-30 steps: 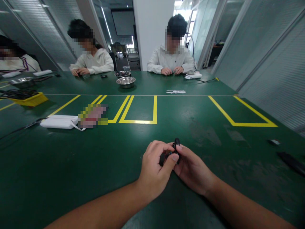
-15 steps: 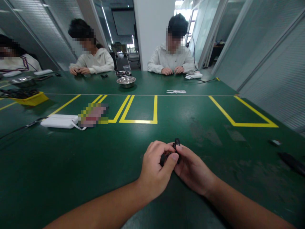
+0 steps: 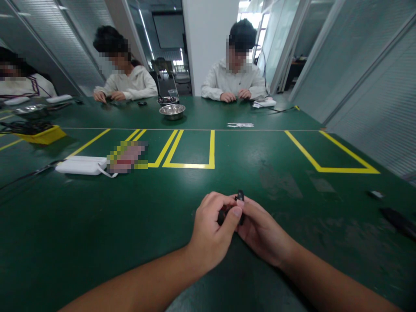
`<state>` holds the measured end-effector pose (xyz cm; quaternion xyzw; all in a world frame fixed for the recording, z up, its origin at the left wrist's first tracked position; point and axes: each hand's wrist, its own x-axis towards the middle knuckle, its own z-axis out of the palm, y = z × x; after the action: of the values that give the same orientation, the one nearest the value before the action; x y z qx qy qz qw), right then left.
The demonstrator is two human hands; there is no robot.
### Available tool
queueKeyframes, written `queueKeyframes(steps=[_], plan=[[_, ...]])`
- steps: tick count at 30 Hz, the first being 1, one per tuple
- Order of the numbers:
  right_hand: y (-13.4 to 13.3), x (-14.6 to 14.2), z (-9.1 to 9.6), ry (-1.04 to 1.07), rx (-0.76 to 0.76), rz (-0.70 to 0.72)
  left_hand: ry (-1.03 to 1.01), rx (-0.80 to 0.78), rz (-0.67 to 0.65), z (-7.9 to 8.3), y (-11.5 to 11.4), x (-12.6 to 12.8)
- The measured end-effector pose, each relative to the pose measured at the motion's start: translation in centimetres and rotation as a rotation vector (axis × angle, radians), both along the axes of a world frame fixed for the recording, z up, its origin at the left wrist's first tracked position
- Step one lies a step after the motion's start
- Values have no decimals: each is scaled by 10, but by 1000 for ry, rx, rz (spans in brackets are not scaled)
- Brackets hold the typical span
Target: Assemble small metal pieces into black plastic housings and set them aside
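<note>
My left hand (image 3: pixel 212 232) and my right hand (image 3: pixel 263 229) meet above the green table (image 3: pixel 107 229), both closed around one small black part (image 3: pixel 240 195). The part has a rounded end that sticks up between the fingertips, and its exact kind cannot be made out. My left thumb and fingers pinch its lower, left side. Against the upper end presses my right thumb, while the other right fingers curl behind and below. Most of the part is hidden by the fingers.
A white power strip (image 3: pixel 81 165) lies at left beside a blurred flat object (image 3: pixel 128 157). Behind are a yellow tray (image 3: pixel 43 135) of black pieces and a steel bowl (image 3: pixel 172 112). Yellow tape (image 3: pixel 188 165) marks the table. A black object (image 3: pixel 398 221) lies right. Several people sit opposite.
My right thumb has shifted slightly left and up onto the black part's upper end. The part's tip sits slightly lower. My left hand is nearly unmoved.
</note>
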<state>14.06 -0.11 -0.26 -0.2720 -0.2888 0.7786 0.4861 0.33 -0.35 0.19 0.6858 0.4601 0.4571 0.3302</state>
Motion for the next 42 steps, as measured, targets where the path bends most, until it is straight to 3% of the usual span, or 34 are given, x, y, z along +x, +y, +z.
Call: queueKeyframes(steps=[42], plan=[[-1, 0, 2, -7, -32, -24, 57, 12, -42, 6, -1, 0]])
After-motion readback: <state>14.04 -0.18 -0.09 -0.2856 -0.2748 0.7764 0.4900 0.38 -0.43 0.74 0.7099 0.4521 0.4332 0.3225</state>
